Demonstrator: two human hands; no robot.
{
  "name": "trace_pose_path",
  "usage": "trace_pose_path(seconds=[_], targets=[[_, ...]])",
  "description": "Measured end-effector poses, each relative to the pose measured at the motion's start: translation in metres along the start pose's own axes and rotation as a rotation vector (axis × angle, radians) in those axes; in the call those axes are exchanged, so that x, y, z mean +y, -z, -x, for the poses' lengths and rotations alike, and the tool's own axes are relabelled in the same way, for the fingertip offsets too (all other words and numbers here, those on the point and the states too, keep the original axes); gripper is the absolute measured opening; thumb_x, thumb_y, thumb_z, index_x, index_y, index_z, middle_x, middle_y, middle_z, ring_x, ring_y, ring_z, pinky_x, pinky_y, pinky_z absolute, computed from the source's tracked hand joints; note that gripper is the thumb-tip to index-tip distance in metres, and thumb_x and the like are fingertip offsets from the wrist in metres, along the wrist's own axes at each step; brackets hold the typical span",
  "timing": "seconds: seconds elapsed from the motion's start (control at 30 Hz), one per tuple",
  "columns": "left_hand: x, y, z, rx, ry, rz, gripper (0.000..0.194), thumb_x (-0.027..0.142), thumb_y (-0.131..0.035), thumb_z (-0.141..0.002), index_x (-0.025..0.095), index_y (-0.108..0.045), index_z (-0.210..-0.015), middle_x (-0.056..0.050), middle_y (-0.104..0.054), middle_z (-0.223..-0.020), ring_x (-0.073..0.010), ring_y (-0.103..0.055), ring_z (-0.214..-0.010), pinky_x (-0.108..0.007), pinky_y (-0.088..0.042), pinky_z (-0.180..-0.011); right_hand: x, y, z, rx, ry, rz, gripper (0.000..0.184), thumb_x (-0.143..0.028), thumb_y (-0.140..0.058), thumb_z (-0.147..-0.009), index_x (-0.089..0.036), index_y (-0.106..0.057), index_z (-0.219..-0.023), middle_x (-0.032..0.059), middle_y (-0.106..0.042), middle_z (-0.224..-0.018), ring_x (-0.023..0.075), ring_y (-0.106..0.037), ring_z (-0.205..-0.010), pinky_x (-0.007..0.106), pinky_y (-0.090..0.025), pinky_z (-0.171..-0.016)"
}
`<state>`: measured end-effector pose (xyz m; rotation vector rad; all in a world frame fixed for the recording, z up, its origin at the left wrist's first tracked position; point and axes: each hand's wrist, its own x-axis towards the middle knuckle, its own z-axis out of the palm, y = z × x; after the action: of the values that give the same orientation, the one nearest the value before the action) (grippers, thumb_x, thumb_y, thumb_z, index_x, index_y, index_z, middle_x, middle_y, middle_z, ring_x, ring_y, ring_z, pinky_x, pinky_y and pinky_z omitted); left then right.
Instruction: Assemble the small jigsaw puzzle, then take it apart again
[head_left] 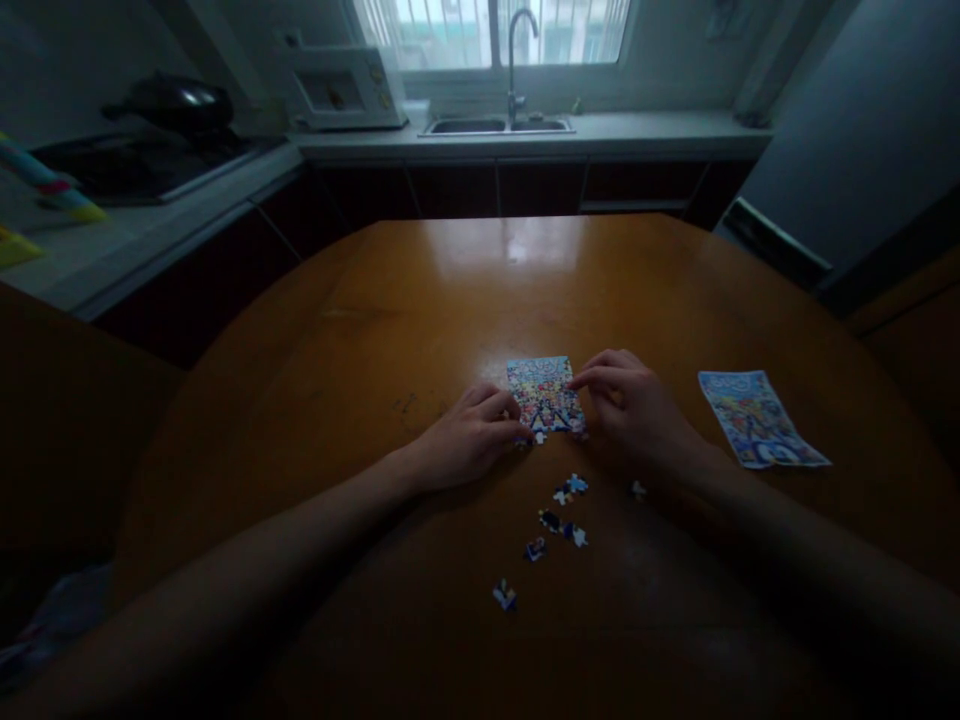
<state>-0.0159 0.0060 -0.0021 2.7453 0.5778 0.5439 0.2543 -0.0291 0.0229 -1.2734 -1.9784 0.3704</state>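
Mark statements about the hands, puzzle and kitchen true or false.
1. The right hand is at the right edge of the puzzle. True.
2. The left hand is far from the puzzle. False: the left hand is at its near left corner.
3. Loose pieces lie on the table, on the puzzle's near side. True.
4. The printed sheet lies left of the puzzle. False: the printed sheet lies right.
5. The microwave is left of the sink. True.
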Motion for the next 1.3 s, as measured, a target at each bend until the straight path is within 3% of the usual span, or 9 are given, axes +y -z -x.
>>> trace_pose_path(seconds=[0.17,0.37,0.47,0.73,0.87,0.97,1.1,1.3], targets=[[-0.003,0.002,-0.001,-0.014,0.028,0.079,0.039,0.009,-0.049,-0.095,0.021,-0.063,-0.129,-0.010,-0.061,-0.116,-0.0229,-0.051,-0.110,-0.041,-0.045,-0.102,-0.010,0.031,0.005,-0.128,-0.051,0.033,0.014,-0.013,-0.064,-0.087,-0.021,-0.075,-0.090,0.0059,-0.070,-0.092,0.0197,-0.064,-0.084,0.034,-0.051,-0.075],[-0.004,0.000,0.001,-0.047,-0.020,0.029,0.037,0.015,-0.057,-0.094,0.028,-0.067,-0.127,-0.008,-0.060,-0.115,-0.0241,-0.050,-0.111,-0.042,-0.046,-0.100,-0.027,0.012,0.040,-0.433,-0.005,0.090,0.021,-0.006,-0.065,-0.086,-0.022,-0.075,-0.094,0.0062,-0.072,-0.098,0.0201,-0.066,-0.090,0.033,-0.053,-0.078],[-0.005,-0.002,0.002,-0.042,-0.007,0.017,0.037,0.013,-0.057,-0.094,0.029,-0.069,-0.125,-0.008,-0.060,-0.114,-0.0239,-0.049,-0.110,-0.043,-0.045,-0.101,-0.030,0.002,0.049,-0.502,-0.002,0.118,0.019,-0.007,-0.065,-0.085,-0.021,-0.075,-0.092,0.0064,-0.072,-0.096,0.0204,-0.066,-0.088,0.033,-0.053,-0.078],[-0.004,-0.001,0.001,-0.041,-0.007,0.034,0.036,0.014,-0.057,-0.095,0.031,-0.070,-0.124,-0.008,-0.060,-0.113,-0.0235,-0.050,-0.110,-0.043,-0.046,-0.100,-0.034,-0.006,0.054,-0.483,-0.111,0.058,0.021,0.000,-0.065,-0.078,-0.020,-0.068,-0.084,0.0061,-0.070,-0.092,0.0203,-0.067,-0.085,0.032,-0.052,-0.074],[-0.004,-0.002,0.000,-0.033,-0.009,0.050,0.035,0.015,-0.057,-0.096,0.031,-0.071,-0.124,-0.008,-0.060,-0.111,-0.0230,-0.050,-0.109,-0.042,-0.047,-0.099,-0.035,-0.004,0.052,-0.489,-0.142,-0.057,0.019,-0.001,-0.061,-0.082,-0.019,-0.068,-0.077,0.0062,-0.069,-0.090,0.0174,-0.065,-0.079,0.030,-0.053,-0.070],[-0.005,-0.003,0.000,-0.032,-0.012,0.059,0.033,0.018,-0.058,-0.097,0.031,-0.071,-0.124,-0.008,-0.060,-0.111,-0.0232,-0.050,-0.111,-0.042,-0.046,-0.100,-0.029,0.000,0.044,-0.392,-0.178,-0.142,0.015,-0.008,-0.065,-0.084,-0.019,-0.071,-0.075,0.0056,-0.070,-0.085,0.0169,-0.064,-0.073,0.029,-0.052,-0.066],[-0.005,-0.002,0.001,-0.044,-0.012,0.054,0.035,0.015,-0.057,-0.096,0.031,-0.070,-0.125,-0.008,-0.060,-0.114,-0.0235,-0.050,-0.114,-0.042,-0.045,-0.102,-0.018,-0.001,0.027,-0.188,-0.304,-0.329,0.007,-0.022,-0.070,-0.086,-0.019,-0.076,-0.087,0.0054,-0.075,-0.082,0.0192,-0.069,-0.075,0.033,-0.055,-0.069],[-0.003,-0.001,0.001,-0.033,-0.010,0.044,0.035,0.015,-0.058,-0.096,0.030,-0.070,-0.125,-0.008,-0.061,-0.112,-0.0235,-0.050,-0.112,-0.042,-0.046,-0.100,-0.006,-0.021,0.016,-0.056,-0.421,-0.553,0.023,-0.033,-0.075,-0.082,-0.016,-0.079,-0.097,0.0084,-0.078,-0.082,0.0192,-0.071,-0.067,0.034,-0.058,-0.062]])
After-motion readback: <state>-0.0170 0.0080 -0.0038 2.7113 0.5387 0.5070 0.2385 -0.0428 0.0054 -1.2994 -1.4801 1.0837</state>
